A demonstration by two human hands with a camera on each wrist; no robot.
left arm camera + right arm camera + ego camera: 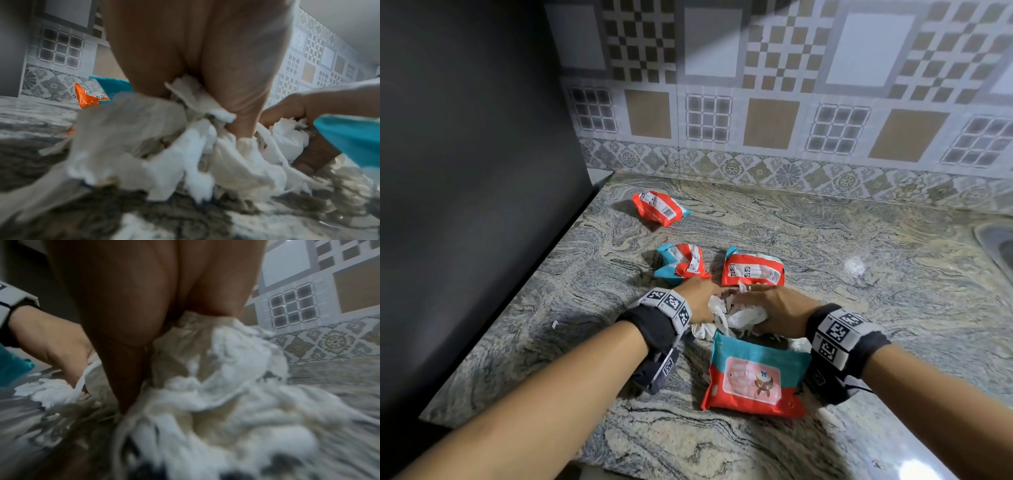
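Note:
A heap of crumpled white wipes point(736, 317) lies on the granite counter point(859, 274) between my two hands. My left hand point(697, 296) grips the left side of the heap, and the left wrist view shows its fingers point(242, 104) dug into the wipes point(156, 139). My right hand point(774, 308) clutches the right side, its fingers sunk in the white wipes point(216, 369). A red and teal wipes pack point(755, 377) lies face up just below the heap, between my wrists.
Three more red and teal packs lie beyond my hands: one crumpled point(681, 262), one flat point(753, 270), one far back point(659, 208). A dark panel point(465, 171) bounds the counter's left, a tiled wall point(791, 102) the back. A sink rim point(996, 240) shows at right.

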